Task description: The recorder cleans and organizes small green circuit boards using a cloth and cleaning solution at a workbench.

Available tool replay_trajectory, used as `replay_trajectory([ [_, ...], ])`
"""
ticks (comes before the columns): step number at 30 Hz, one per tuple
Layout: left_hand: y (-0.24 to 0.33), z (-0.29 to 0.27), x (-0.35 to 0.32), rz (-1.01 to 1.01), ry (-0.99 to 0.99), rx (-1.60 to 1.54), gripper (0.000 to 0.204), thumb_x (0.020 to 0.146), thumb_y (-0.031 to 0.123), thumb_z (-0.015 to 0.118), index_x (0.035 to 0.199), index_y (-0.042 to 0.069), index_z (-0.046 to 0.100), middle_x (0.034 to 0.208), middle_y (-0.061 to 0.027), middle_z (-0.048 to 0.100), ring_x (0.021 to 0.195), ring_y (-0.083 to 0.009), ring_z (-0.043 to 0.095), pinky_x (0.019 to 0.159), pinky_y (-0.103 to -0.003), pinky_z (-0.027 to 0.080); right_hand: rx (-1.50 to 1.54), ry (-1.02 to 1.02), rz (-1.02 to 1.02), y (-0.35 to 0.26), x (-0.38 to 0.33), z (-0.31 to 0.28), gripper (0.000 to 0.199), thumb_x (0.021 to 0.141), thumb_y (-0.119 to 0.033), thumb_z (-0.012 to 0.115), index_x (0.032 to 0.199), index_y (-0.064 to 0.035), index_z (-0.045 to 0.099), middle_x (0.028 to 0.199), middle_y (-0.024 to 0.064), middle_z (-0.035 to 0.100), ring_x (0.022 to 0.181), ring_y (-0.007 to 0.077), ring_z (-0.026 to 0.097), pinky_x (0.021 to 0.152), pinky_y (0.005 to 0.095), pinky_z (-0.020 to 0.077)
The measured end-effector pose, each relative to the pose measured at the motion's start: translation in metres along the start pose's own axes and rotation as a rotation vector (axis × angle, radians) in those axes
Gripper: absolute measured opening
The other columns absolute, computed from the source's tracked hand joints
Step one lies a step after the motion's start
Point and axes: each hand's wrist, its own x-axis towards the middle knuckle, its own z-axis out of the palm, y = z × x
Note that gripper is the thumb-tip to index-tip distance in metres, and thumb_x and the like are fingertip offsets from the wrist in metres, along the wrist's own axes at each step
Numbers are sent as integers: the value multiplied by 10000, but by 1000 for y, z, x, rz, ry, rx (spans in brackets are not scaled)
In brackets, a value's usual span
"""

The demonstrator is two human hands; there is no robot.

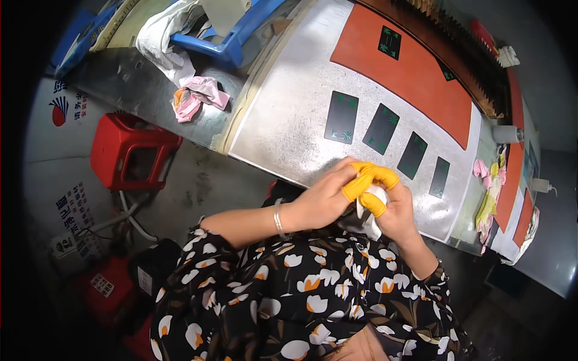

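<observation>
My left hand (328,194) and my right hand (396,212) meet in front of my body, just off the near edge of the table. Yellow finger covers sit on several fingertips of both. Bunched between the hands is a white cloth (371,226), gripped by both. Whether something else lies inside the cloth is hidden by the fingers. On the table beyond, several thin dark rectangular panels with green leaf patterns lie in a slanting row, among them one panel (342,117) at the left and a small one (440,177) at the right.
An orange mat (403,75) bears another dark panel (390,43). A wooden rack (445,42) runs along the back. Left stand a blue plastic frame (226,51), a pink cloth (201,96) and a red stool (132,150). Yellow and pink cloths (489,201) and white bottles (507,133) are at right.
</observation>
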Motion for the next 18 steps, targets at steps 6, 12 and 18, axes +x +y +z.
replay_trajectory([
  [6,20,-89,-26,200,511,570,534,696,107,677,1176,27,456,1042,-82,554,860,-148,539,700,-247,423,557,251,238,-1,8,-43,211,811,-110,559,1009,-43,534,887,43,579,757,119,574,633,230,480],
  [12,79,-204,10,712,996,932,615,721,124,676,1226,-30,359,1199,-140,426,1095,-232,430,937,-326,305,664,47,42,-56,75,-115,299,842,-234,356,844,28,502,613,94,490,469,178,439,438,268,380],
  [18,66,-230,66,488,1006,643,944,593,311,785,1260,-95,254,1216,-205,429,1147,-254,410,960,-323,307,1041,-148,-44,-91,206,-37,209,886,-172,351,954,-41,498,611,65,489,411,129,399,401,247,325],
])
